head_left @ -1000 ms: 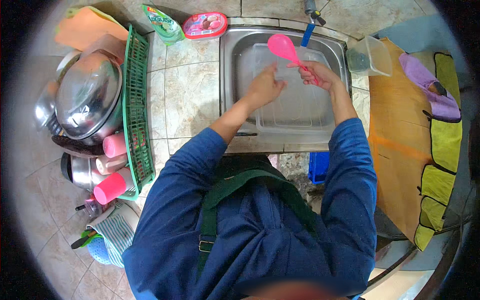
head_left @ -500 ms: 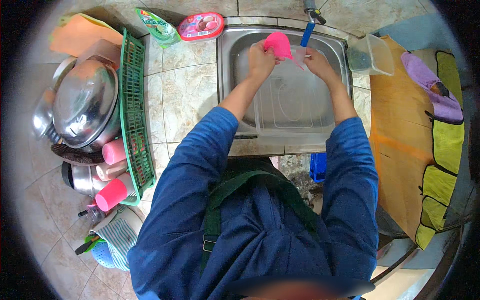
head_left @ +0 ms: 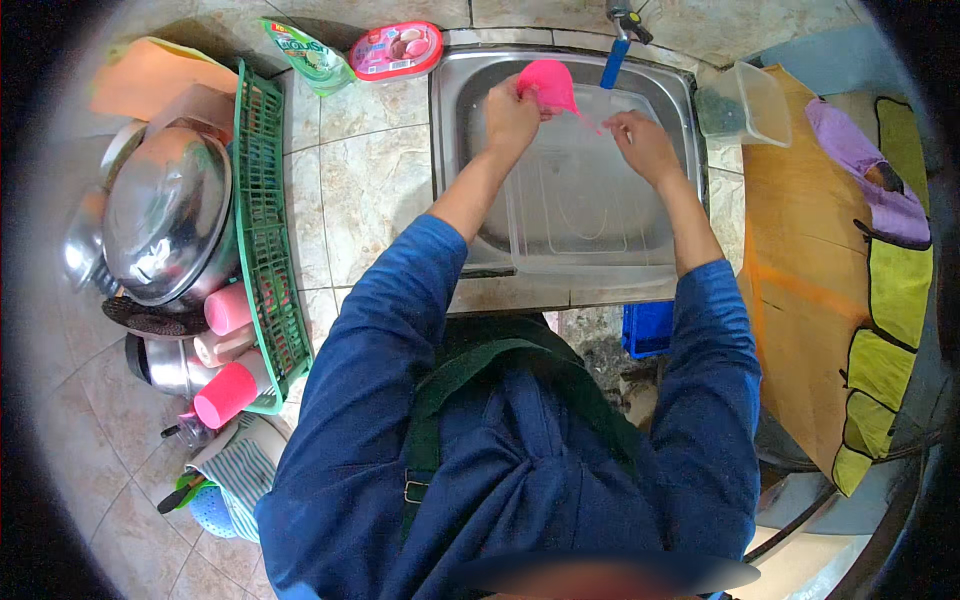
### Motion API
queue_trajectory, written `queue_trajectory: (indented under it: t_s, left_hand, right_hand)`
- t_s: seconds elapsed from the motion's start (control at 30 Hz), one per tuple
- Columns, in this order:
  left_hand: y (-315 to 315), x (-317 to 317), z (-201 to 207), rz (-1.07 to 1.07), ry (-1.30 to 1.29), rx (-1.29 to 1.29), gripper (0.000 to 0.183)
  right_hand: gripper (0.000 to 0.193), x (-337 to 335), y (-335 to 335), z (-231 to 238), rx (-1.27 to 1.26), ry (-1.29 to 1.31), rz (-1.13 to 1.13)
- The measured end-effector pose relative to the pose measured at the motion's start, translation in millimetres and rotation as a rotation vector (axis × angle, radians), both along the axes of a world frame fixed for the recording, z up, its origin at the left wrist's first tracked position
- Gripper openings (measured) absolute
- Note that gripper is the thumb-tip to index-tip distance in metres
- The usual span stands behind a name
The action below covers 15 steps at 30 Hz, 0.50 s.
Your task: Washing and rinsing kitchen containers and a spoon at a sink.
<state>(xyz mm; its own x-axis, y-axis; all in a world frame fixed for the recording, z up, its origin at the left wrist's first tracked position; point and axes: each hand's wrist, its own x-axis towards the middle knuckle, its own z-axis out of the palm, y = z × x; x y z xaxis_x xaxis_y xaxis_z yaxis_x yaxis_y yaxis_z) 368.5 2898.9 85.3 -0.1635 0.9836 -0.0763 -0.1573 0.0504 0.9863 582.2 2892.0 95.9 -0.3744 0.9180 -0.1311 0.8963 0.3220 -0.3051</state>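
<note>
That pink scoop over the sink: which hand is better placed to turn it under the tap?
Probably the left hand: it grips the pink scoop by its bowl, beside the tap. The right hand only touches its handle tip.

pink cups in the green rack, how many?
3, all at the near end of the green dish rack: upper pink cup, paler cup below it, bright pink cup nearest. The metal bowls may hide more.

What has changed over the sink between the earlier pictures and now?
The pink scoop moved from the right side of the sink toward the back, near the blue tap. It passed from the right hand to the left hand, which now holds its bowl; the right hand is at the handle tip. The green rack and the pots stayed in place.
</note>
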Motion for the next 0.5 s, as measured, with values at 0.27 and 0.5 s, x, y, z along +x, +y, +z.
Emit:
queue_trajectory:
  t_s: [0.27,0.5]
  left_hand:
    - [-21,0,-10,-0.327,0.199,0.028,0.026]
    - [-53,12,-11,-0.539,0.544,0.074,0.067]
  right_hand:
    - [0.046,-27,0,28,-0.194,0.338,-0.014]
    - [0.037,-47,-38,37,-0.221,-0.029,0.098]
